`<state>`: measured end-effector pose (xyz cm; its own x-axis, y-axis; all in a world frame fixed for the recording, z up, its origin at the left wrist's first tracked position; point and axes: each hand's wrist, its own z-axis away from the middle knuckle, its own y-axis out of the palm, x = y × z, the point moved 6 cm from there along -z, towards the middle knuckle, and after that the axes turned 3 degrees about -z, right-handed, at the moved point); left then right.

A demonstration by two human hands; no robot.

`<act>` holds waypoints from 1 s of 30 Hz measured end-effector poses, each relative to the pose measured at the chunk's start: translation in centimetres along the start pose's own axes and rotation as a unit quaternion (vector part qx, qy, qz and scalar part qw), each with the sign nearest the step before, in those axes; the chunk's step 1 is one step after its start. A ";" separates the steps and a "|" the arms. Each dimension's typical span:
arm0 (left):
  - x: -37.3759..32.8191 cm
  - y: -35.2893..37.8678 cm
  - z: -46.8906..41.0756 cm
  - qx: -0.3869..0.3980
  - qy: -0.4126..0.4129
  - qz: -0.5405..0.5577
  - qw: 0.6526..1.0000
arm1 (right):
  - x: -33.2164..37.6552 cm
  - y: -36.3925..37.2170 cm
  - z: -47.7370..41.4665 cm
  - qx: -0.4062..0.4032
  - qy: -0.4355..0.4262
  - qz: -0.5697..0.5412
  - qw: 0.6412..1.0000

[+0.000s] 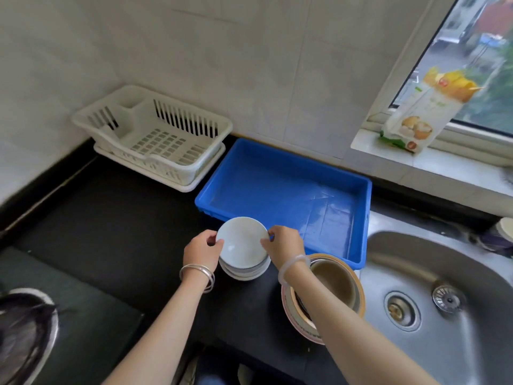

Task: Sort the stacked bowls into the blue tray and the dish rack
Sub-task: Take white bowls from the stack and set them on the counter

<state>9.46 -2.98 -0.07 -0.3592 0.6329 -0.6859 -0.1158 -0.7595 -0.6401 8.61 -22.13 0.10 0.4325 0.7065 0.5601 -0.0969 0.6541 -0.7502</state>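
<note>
I see left hand [201,250] pinching left rim of top bowl [241,241], right hand [286,243] pinching right rim. Bowl is tilted, at top of white stack [244,270]; cannot tell if lifted clear. Stack sits on counter [111,232], just before tray [277,173] front-left corner. Rack [155,134] back left, beside tray. Tan stack [333,284] under right forearm, between white stack and sink [444,273].
</note>
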 end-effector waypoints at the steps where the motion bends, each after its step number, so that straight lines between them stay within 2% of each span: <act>1: 0.1 0.1 -0.1 -0.002 -0.003 -0.002 1.000 | 0.2 -0.1 -0.1 0.002 -0.003 0.017 1.000; 6: 1.3 0.6 0.2 0.002 -0.028 0.022 0.999 | 1.6 -0.7 -0.3 -0.015 -0.047 0.073 0.996; 12: 3.0 1.3 -0.2 0.042 -0.068 0.146 0.986 | 1.8 -0.7 0.2 -0.059 -0.093 0.080 0.991; 16: 3.3 1.5 -0.9 0.059 -0.093 0.216 0.970 | 1.4 -1.0 -0.1 -0.093 -0.085 0.079 0.989; 21: 3.1 1.7 -1.7 0.095 -0.064 0.179 0.977 | 0.7 -0.9 -1.0 -0.058 -0.028 0.071 0.995; 24: 3.2 1.6 -2.3 0.106 -0.061 0.173 0.977 | 0.1 -1.0 -1.0 -0.047 -0.001 0.027 0.999; 27: 2.9 1.5 -2.9 0.112 -0.061 0.175 0.976 | -0.4 -1.8 -0.9 -0.058 0.013 -0.025 0.998; 30: 2.0 1.3 -3.2 0.124 -0.032 0.107 0.986 | -0.7 -3.1 -0.8 -0.084 0.015 -0.084 0.993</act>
<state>11.57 -2.21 -3.40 -0.4573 0.4492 -0.7675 -0.2509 -0.8931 -0.3733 9.33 -24.86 1.70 0.4571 0.5816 0.6729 0.1287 0.7054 -0.6970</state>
